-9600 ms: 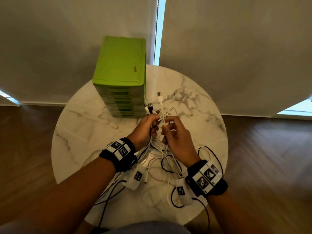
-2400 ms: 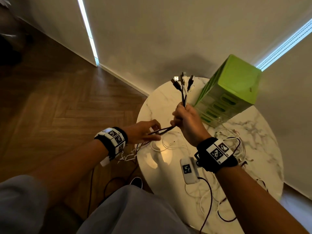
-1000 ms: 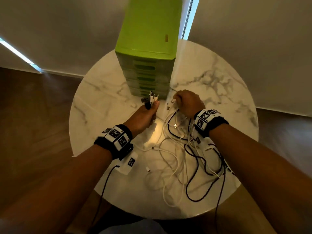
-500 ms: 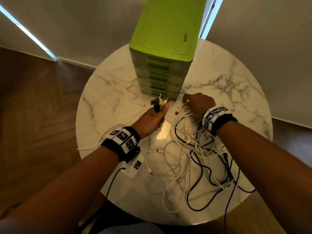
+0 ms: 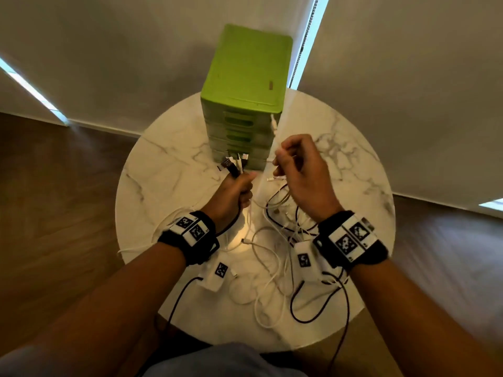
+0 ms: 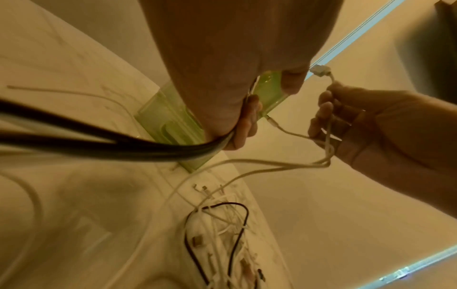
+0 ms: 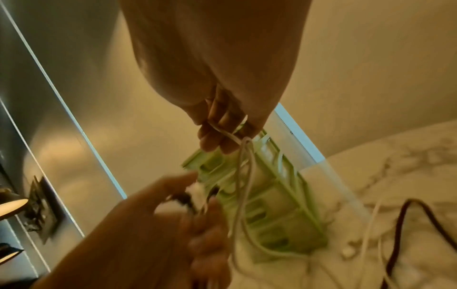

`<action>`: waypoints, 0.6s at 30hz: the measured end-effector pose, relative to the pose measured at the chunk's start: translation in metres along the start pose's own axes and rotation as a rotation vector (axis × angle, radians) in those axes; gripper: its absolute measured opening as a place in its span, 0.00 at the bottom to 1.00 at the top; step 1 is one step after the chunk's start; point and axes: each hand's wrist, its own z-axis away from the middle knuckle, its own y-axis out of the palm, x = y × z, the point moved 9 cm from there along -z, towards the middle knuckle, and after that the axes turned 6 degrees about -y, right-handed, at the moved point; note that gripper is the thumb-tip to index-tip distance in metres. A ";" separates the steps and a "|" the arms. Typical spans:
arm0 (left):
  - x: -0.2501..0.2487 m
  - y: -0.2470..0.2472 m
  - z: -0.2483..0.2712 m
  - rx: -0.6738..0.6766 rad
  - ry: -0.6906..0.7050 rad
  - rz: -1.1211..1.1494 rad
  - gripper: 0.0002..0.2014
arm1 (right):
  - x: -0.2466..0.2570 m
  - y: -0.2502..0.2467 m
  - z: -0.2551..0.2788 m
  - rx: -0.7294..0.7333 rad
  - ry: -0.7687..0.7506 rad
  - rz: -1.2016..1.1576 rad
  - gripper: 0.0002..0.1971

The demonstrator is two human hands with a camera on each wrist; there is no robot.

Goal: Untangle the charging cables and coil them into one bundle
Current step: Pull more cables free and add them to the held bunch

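Observation:
My left hand (image 5: pixel 236 187) grips a bunch of black and white charging cables, whose plug ends (image 5: pixel 236 162) stick up out of the fist in front of the green drawer unit. Their black strands (image 6: pixel 118 145) trail back under the wrist. My right hand (image 5: pixel 296 165), raised over the table, pinches two white cables (image 6: pixel 327 135); one white plug (image 6: pixel 319 70) stands above its fingers (image 6: pixel 323 109). A loose tangle of white and black cables (image 5: pixel 275 257) lies on the round marble table (image 5: pixel 168 170) below both wrists.
A green plastic drawer unit (image 5: pixel 246 96) stands at the back of the table, close behind both hands. Grey blinds hang behind it. Wooden floor (image 5: pixel 54 202) surrounds the table. Cable loops (image 5: pixel 315 308) reach the table's near edge and hang over it.
My right hand has lifted off the table with white cable ends pinched in it. The left hand keeps its hold on the bunch of plugs, now a little closer to the drawers.

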 end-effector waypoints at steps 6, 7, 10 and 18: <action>-0.025 0.026 0.038 0.097 0.123 -0.043 0.19 | 0.011 0.045 0.053 0.055 -0.029 0.135 0.07; -0.026 0.026 0.043 0.100 0.127 -0.063 0.17 | 0.014 0.048 0.056 0.060 -0.025 0.131 0.06; -0.029 0.018 0.055 0.049 0.168 -0.174 0.17 | 0.021 0.052 0.066 0.069 0.002 0.125 0.03; -0.084 -0.025 0.073 -0.231 0.399 -0.351 0.20 | -0.017 0.075 0.093 0.499 0.056 0.465 0.09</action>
